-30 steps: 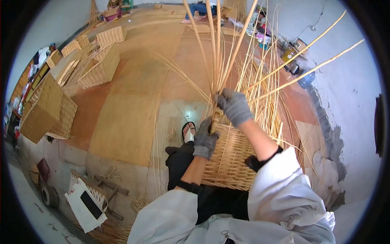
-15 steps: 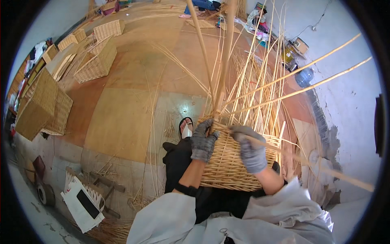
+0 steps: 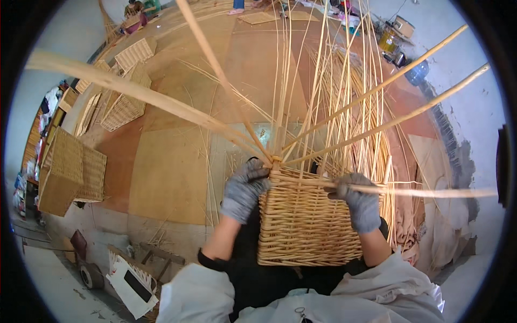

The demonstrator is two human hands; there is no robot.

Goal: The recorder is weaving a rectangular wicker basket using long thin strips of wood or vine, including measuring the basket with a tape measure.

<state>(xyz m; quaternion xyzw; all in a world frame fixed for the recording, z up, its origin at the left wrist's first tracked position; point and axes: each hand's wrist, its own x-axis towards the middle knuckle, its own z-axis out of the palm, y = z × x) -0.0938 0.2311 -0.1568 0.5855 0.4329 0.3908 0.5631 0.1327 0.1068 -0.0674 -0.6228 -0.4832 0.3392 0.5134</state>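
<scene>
A half-woven wicker basket [image 3: 307,226] rests on my lap, its weave facing up toward me. My left hand [image 3: 245,191], in a grey knit glove, is closed at the basket's upper left corner; some fingertips are hidden. From that corner two thick willow rods [image 3: 140,91] fan out to the left, and two thinner rods [image 3: 398,121] reach up to the right. My right hand [image 3: 356,202], gloved too, pinches a willow rod [image 3: 425,192] near the upper edge of the weave. That rod's far end sticks out to the right, blurred.
Long loose canes [image 3: 344,107] lie beyond the basket. Several woven baskets [image 3: 75,167] stand on the left. A cut white container [image 3: 132,285] is at lower left. A blue water bottle [image 3: 417,72] stands by the right wall. Another person [image 3: 134,13] sits far back left.
The two thick rods have swung from upright to the left. My right hand has moved right and lower, its rod now nearly level. My left hand has shifted left and down; the view has turned slightly.
</scene>
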